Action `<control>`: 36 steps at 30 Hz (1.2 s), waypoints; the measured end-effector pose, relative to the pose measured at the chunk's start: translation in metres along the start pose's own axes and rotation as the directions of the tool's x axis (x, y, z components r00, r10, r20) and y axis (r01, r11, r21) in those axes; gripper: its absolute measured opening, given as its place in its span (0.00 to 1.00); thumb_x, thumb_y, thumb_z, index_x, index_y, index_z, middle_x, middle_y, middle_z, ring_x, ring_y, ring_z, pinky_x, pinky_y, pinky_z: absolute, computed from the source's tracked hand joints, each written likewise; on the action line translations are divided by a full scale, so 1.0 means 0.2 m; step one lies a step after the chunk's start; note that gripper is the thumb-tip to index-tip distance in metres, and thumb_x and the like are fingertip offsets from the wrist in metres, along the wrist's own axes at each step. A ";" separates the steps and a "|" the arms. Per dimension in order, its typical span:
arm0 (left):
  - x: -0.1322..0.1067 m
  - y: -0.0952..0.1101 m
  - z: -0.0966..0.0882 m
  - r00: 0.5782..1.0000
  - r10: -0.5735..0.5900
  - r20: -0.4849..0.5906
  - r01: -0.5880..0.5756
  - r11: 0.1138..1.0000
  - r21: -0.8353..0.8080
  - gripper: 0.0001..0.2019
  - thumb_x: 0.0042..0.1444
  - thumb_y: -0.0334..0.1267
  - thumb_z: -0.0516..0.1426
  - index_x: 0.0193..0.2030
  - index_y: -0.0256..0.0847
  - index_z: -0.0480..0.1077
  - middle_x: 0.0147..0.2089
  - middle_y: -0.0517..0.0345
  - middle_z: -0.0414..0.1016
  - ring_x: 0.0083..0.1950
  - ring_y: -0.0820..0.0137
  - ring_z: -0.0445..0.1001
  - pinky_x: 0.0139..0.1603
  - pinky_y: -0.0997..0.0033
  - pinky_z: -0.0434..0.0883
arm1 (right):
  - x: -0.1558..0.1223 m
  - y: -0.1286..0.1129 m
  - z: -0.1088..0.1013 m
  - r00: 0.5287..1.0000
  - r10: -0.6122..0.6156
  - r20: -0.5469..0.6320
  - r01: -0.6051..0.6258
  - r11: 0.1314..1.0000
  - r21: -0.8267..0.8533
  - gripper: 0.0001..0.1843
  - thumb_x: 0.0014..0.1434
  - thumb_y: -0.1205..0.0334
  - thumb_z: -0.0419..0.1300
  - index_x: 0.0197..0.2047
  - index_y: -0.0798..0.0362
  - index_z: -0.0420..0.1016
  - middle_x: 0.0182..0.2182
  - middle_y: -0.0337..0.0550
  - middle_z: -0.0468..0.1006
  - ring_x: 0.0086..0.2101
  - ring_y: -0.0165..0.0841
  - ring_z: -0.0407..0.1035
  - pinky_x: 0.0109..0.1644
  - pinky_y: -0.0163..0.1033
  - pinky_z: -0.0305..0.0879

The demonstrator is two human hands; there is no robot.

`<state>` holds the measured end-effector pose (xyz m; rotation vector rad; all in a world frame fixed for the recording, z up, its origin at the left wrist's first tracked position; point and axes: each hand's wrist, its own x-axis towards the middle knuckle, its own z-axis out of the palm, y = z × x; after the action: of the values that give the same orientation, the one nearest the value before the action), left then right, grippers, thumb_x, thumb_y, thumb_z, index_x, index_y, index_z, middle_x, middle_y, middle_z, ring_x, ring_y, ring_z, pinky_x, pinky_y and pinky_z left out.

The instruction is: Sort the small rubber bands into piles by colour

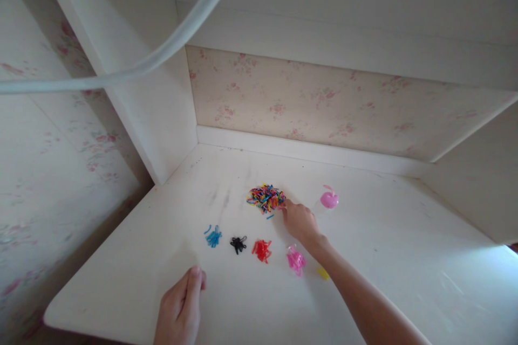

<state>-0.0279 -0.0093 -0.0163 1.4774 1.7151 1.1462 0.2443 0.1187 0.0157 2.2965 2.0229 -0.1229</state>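
Note:
A heap of mixed-colour small rubber bands (266, 198) lies on the white table. At the heap's right edge, my right hand (300, 221) reaches in with its fingertips pinched on a band, partly hidden by the fingers. Nearer to me, sorted bands form a row: blue bands (213, 236), black bands (238, 244), red bands (262, 250), pink bands (296, 261) and yellow bands (323, 273), these last partly covered by my right forearm. My left hand (181, 302) is closed at the front, left of the row; whatever its fingers hold is hidden.
Behind the heap, to the right, stands a small clear container with a pink top (329, 199). White panels enclose the tabletop (388, 259) at the left, back and right. A pale cable (162, 54) hangs across the upper left.

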 end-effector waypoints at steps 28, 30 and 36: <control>-0.01 0.01 0.01 0.999 0.039 0.037 -0.043 0.993 0.110 0.22 0.63 0.50 0.44 0.22 0.42 0.62 0.20 0.63 0.65 0.25 0.73 0.67 0.29 0.78 0.64 | -0.13 0.05 -0.09 0.998 -0.006 -0.056 0.017 0.980 0.199 0.19 0.67 0.59 0.42 0.47 0.52 0.72 0.34 0.51 0.80 0.36 0.40 0.75 0.34 0.36 0.58; -0.01 0.01 0.01 0.998 0.040 0.041 -0.045 0.993 0.113 0.22 0.63 0.50 0.44 0.22 0.42 0.61 0.21 0.63 0.65 0.25 0.73 0.67 0.29 0.78 0.64 | -0.19 0.01 -0.12 0.997 -0.066 -0.042 0.074 0.969 0.234 0.18 0.66 0.58 0.44 0.45 0.50 0.74 0.33 0.47 0.81 0.34 0.36 0.75 0.33 0.34 0.57; -0.01 0.03 0.02 0.998 0.030 0.050 -0.036 0.990 0.134 0.22 0.63 0.51 0.44 0.22 0.42 0.61 0.20 0.64 0.63 0.24 0.73 0.66 0.28 0.77 0.63 | -0.38 -0.10 -0.15 0.965 -0.260 0.014 0.241 0.911 0.335 0.13 0.58 0.64 0.51 0.35 0.46 0.79 0.28 0.40 0.80 0.29 0.31 0.73 0.30 0.32 0.54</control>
<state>-0.0215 -0.0111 -0.0129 1.6067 1.7709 1.0203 0.2145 0.0496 0.0533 2.1520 2.4168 -0.5828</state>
